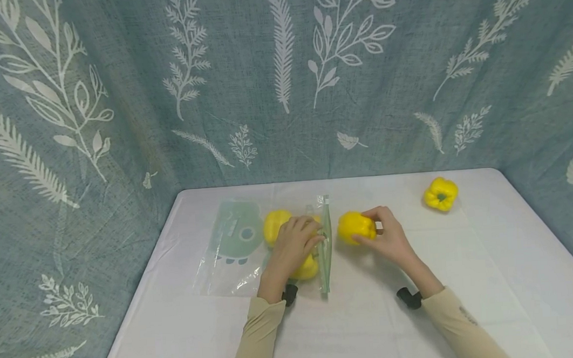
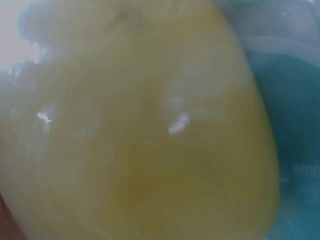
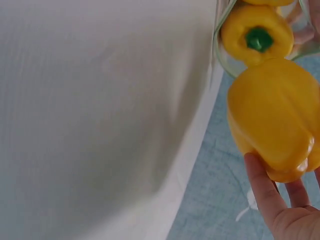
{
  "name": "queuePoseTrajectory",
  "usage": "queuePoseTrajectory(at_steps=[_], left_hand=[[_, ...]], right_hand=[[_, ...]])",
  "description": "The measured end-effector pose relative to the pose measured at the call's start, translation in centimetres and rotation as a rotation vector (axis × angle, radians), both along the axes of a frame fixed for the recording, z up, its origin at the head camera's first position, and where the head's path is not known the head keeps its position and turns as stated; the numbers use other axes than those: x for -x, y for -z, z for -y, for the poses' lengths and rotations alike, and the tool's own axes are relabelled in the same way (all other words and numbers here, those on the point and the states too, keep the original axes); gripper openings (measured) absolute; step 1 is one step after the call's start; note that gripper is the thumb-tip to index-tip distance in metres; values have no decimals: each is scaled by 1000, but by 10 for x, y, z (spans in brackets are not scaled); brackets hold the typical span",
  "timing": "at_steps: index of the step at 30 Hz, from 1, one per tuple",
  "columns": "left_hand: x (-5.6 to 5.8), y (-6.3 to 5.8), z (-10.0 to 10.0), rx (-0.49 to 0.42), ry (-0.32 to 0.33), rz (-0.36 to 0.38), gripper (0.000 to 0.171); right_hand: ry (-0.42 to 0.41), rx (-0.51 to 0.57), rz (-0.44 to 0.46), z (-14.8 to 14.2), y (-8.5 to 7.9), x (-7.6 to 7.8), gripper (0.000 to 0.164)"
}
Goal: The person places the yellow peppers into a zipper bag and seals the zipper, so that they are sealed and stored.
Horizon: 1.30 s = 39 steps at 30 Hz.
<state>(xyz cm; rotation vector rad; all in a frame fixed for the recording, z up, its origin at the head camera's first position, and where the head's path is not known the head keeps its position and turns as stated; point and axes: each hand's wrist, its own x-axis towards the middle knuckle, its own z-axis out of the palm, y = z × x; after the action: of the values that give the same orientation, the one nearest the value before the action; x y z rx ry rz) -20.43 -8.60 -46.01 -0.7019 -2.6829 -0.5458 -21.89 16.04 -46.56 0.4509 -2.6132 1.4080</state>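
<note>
My right hand (image 1: pixel 387 236) grips a yellow bell pepper (image 1: pixel 355 227) between thumb and fingers, just right of the bag's mouth. In the right wrist view that held pepper (image 3: pixel 275 117) overlaps the opening, where a pepper with a green stem (image 3: pixel 257 40) shows inside. The clear zip bag (image 1: pixel 233 282) lies on its side, its green zip edge (image 1: pixel 326 263) facing right. My left hand (image 1: pixel 294 241) lies over the bag and grips its mouth edge. Several yellow peppers (image 1: pixel 275 225) sit inside, partly hidden by this hand. One pepper (image 2: pixel 140 125) fills the left wrist view, blurred through the plastic.
Another yellow bell pepper (image 1: pixel 441 194) lies at the table's back right. The white-covered table (image 1: pixel 362 326) ends at a blue-green curtain with white leaves (image 1: pixel 262 83) behind and on both sides. The bag's left part carries a green print (image 1: pixel 238 230).
</note>
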Motion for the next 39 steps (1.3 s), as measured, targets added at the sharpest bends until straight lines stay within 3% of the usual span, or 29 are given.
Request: queuePoseTrajectory(at_steps=[14,39], left_hand=[[1,1,0,2,-6,14,32],[2,-3,0,6,-8,65,35]], right_hand=[[-58,0,36,11,7,-5,54],[-126,92,154,27,14,-12,49]])
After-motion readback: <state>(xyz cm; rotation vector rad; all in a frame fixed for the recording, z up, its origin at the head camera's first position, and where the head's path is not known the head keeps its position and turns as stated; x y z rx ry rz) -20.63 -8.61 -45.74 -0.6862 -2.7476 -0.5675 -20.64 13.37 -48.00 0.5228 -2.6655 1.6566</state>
